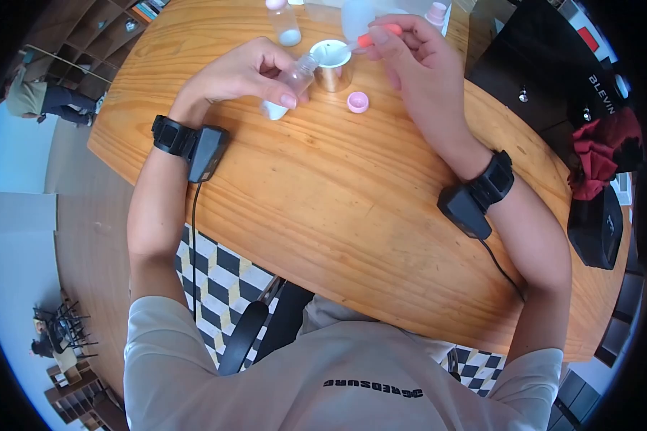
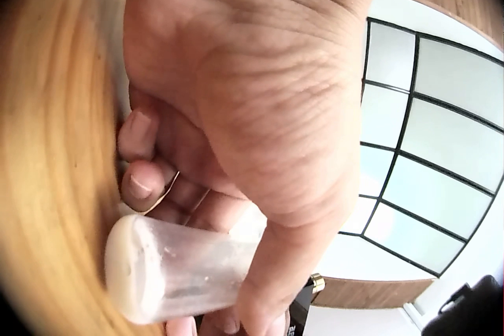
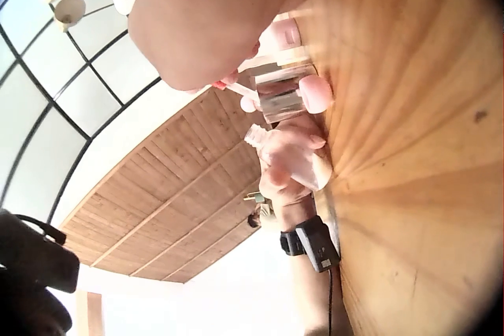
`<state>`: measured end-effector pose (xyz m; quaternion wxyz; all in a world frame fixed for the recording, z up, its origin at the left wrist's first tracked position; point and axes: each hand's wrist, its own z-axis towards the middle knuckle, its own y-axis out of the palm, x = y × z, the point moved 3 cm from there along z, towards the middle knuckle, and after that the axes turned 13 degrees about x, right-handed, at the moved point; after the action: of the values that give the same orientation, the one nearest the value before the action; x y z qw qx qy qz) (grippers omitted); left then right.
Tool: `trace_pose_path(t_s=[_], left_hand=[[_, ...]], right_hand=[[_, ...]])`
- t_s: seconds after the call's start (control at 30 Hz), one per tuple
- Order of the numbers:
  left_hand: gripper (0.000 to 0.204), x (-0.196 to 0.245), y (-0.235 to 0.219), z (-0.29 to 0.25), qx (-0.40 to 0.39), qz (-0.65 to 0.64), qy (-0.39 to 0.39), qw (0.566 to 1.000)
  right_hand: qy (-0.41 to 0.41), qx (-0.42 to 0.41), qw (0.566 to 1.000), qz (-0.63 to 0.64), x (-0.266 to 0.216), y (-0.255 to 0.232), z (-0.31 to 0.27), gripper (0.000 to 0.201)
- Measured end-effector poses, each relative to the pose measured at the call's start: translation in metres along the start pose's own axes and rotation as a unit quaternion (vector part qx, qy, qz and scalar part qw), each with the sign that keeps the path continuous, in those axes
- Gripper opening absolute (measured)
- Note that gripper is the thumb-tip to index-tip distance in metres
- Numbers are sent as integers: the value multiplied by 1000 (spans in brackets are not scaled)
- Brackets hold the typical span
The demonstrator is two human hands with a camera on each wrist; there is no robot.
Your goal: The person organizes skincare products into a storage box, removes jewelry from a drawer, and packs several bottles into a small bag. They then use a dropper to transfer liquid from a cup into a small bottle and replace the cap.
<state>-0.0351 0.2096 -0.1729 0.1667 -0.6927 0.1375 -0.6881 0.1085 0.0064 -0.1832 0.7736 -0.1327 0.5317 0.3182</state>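
My left hand (image 1: pixel 248 75) holds a small clear bottle (image 1: pixel 295 77) by its body, with its uncapped neck tilted toward a metal cup (image 1: pixel 332 80). In the left wrist view, the same bottle (image 2: pixel 193 269) shows a whitish base and cloudy walls, with the thumb and fingers around it. The cup has a white rim and inside. My right hand (image 1: pixel 430 79) pinches a slim tool by its red-orange handle (image 1: pixel 367 40), its pale translucent end over the cup's mouth. A round pink cap (image 1: pixel 357 103) lies on the table near the cup.
Behind the cup stand a pink-capped bottle (image 1: pixel 287 32) with white contents and a translucent container (image 1: pixel 357 18). A pink-topped bottle (image 1: pixel 436 13) is beyond my right hand. To the right are a black box (image 1: pixel 503 79), a dark red cloth (image 1: pixel 600 151) and a black case (image 1: pixel 597 233).
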Motion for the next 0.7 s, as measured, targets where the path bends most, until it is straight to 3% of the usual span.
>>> trace_pose_path(t_s=[0.2,0.27,0.37,0.43,0.5,0.7], left_hand=[[32,-2,-4,-2,30,-20,4,999],[32,-3,-6,-2,31,-20,0,999],[32,-3,-5,-2,35,-22,-2,999],[32,-4,-6,-2,37,-23,0,999],[51,-6,-8,1,10,17,-23,1000],[50,-5,-6,1,3,23,-27,999]], right_hand=[[5,38,999,21,3,-10,4,23],[33,72,996,50,-11,-2,1,9],[31,78,995,53,-11,-4,1,11],[29,80,993,80,-13,-2,0,11],[28,81,991,108,-11,-3,1,11],[29,33,994,105,-19,1,-4,12]])
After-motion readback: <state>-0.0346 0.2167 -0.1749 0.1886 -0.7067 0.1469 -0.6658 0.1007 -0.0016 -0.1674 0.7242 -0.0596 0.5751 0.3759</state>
